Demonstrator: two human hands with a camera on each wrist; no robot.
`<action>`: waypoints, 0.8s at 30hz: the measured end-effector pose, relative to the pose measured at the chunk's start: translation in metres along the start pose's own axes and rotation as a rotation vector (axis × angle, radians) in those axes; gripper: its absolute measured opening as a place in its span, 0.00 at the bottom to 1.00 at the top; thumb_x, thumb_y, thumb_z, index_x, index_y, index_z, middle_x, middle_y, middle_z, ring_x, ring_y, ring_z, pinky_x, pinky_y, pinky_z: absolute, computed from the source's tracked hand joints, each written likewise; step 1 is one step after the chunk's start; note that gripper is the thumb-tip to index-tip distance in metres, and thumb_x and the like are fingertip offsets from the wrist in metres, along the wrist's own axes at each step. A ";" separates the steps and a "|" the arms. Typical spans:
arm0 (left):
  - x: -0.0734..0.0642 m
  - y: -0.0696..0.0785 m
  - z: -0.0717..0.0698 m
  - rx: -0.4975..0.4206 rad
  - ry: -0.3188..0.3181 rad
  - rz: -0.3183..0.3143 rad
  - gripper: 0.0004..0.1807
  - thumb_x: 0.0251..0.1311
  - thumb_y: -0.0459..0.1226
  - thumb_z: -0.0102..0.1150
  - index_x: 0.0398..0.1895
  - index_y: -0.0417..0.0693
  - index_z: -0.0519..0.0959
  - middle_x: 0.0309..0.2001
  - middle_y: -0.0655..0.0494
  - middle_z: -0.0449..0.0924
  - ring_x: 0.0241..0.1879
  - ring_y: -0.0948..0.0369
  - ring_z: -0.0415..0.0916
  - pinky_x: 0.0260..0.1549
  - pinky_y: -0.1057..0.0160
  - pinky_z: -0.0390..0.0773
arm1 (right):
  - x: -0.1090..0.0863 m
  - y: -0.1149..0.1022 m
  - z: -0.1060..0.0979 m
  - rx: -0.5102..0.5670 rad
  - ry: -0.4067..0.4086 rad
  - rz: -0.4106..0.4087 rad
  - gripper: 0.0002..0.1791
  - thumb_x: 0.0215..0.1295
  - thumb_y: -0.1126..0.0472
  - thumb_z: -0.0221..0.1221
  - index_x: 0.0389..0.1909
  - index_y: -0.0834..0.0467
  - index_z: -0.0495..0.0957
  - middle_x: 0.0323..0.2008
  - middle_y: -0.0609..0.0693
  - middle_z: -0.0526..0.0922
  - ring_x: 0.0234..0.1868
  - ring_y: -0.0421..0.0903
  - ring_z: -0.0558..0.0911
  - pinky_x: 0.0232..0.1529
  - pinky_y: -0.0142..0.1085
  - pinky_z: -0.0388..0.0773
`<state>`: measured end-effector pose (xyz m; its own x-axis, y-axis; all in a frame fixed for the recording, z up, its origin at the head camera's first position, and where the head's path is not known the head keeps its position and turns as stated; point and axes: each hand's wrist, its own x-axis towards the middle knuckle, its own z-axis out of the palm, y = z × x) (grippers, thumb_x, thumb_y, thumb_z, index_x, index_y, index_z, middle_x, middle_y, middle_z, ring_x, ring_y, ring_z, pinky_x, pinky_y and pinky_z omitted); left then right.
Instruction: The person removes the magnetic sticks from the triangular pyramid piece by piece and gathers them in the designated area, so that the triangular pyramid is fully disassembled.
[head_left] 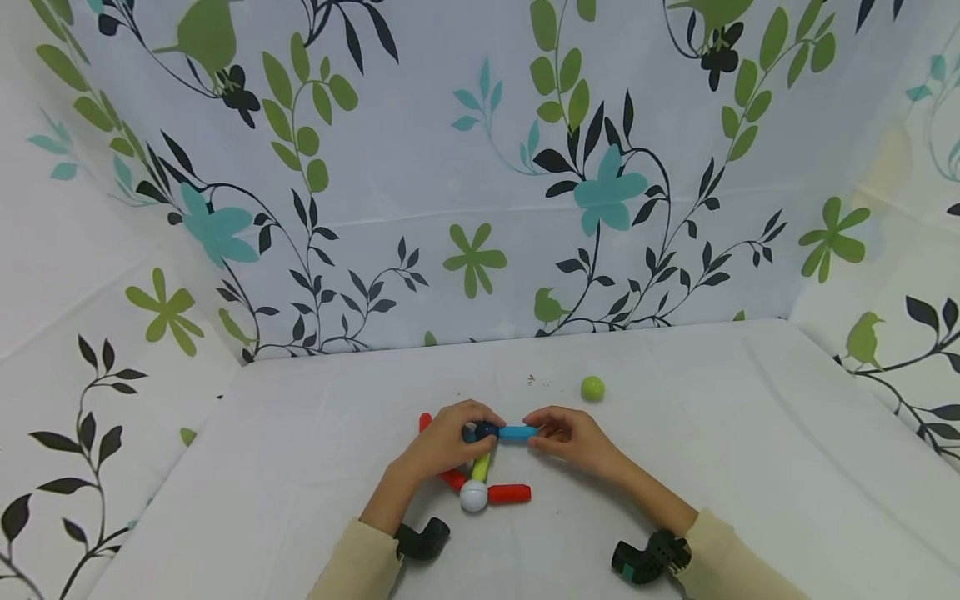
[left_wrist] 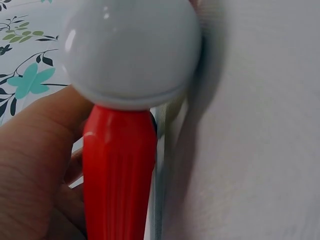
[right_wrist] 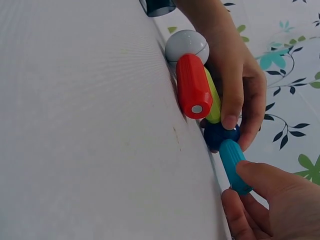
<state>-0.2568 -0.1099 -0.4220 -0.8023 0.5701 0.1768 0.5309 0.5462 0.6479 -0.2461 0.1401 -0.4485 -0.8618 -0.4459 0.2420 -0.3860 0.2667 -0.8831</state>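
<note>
My left hand (head_left: 444, 437) pinches a dark blue ball (head_left: 486, 430) between thumb and fingers. From that ball a light blue magnetic rod (head_left: 516, 433) points right, and my right hand (head_left: 572, 437) pinches its far end. A yellow-green rod (head_left: 481, 468) joins the dark blue ball to a white ball (head_left: 474, 496) nearer me. Out of the white ball come a red rod (head_left: 510, 493) to the right and another red rod (head_left: 453, 479), partly hidden under my left hand. In the right wrist view, the first red rod (right_wrist: 194, 85) shows a silvery magnet tip.
A light green ball (head_left: 592, 388) lies farther back on the white-covered table (head_left: 675, 392). Past my left hand shows a red end (head_left: 425, 422). Small brown specks dot the cloth behind my hands. A leaf-patterned curtain (head_left: 405, 183) hangs at the back and sides.
</note>
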 end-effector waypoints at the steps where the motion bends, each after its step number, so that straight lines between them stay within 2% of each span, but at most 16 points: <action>1: 0.000 0.000 0.000 0.003 -0.002 0.001 0.12 0.63 0.34 0.60 0.49 0.49 0.82 0.50 0.55 0.80 0.53 0.55 0.74 0.57 0.51 0.74 | 0.000 0.000 0.000 -0.010 -0.006 -0.005 0.17 0.65 0.65 0.62 0.52 0.68 0.77 0.45 0.60 0.82 0.39 0.45 0.80 0.43 0.27 0.78; 11: 0.000 0.001 0.001 0.002 -0.012 -0.002 0.12 0.63 0.34 0.60 0.49 0.48 0.82 0.51 0.55 0.80 0.52 0.56 0.74 0.56 0.51 0.75 | 0.006 0.002 0.005 -0.108 -0.026 -0.060 0.15 0.64 0.63 0.64 0.49 0.65 0.80 0.34 0.51 0.81 0.30 0.38 0.74 0.31 0.27 0.74; 24: 0.000 0.000 0.001 0.019 -0.015 0.004 0.11 0.64 0.34 0.59 0.48 0.50 0.83 0.49 0.57 0.80 0.51 0.60 0.74 0.55 0.55 0.75 | 0.007 0.003 0.005 -0.163 -0.043 -0.071 0.14 0.66 0.61 0.62 0.50 0.62 0.81 0.37 0.49 0.81 0.32 0.37 0.73 0.34 0.28 0.74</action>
<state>-0.2568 -0.1094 -0.4225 -0.7963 0.5811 0.1683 0.5390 0.5552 0.6334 -0.2510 0.1335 -0.4512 -0.8169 -0.5037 0.2810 -0.4967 0.3669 -0.7865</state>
